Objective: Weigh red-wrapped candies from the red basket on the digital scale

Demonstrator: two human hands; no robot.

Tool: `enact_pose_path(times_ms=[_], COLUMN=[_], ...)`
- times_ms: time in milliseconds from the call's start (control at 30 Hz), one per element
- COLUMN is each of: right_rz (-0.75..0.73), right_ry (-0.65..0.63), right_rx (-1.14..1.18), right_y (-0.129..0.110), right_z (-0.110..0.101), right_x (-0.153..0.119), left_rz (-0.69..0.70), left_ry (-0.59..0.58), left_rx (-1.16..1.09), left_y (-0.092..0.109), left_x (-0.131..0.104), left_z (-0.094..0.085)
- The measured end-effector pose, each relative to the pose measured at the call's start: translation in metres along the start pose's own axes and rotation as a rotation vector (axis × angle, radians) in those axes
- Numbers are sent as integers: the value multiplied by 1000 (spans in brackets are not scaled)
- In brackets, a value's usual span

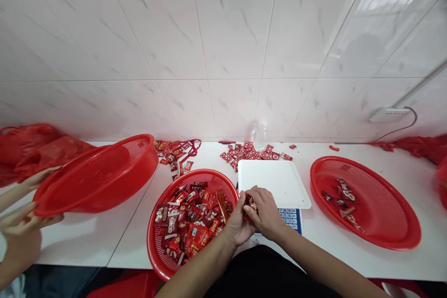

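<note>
My left hand (238, 224) and my right hand (266, 214) meet in front of the white scale tray (274, 179). Both are closed around dark red wrapped candies (250, 203), mostly hidden by my fingers. Directly left of them, a red mesh basket (153, 223) holds a heap of red and brown wrapped candies (197, 235). Part of the scale's blue keypad (290, 219) shows beneath the tray, beside my right hand.
A co-worker's hands (21, 219) tilt red baskets (101, 181) at the left. Small red packets (247, 150) lie along the wall near a clear plastic cup (260, 135). Another red basket (391, 214) at the right holds several candies. A power strip (389, 114) hangs on the wall.
</note>
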State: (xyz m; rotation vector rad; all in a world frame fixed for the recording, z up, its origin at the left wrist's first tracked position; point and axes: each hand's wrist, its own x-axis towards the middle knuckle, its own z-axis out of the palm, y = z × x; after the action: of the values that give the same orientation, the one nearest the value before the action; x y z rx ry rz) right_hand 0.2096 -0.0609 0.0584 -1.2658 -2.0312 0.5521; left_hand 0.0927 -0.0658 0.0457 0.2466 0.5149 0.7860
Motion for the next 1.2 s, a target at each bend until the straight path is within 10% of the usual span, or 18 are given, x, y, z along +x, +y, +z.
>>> enact_pose_path(times_ms=[400,600,767,1067,1200], right_rz=[-43,88,288,557,568], right_ry=[-168,-140,-180,-137,-106], right_rx=[9,228,312,433,464], right_y=[14,11,10,41,44], right_z=[31,17,-1,-6,-7], right_x=[-16,-14,-20,-47,-49], left_rz=[-98,91,359,1023,1047], left_ry=[104,211,291,645,812], left_rx=[-322,-340,-285,-292,-275], left_y=[1,22,79,243,265], left_x=[-21,-33,-48,-83,-91], left_z=[-27,-38,-44,-85,-107])
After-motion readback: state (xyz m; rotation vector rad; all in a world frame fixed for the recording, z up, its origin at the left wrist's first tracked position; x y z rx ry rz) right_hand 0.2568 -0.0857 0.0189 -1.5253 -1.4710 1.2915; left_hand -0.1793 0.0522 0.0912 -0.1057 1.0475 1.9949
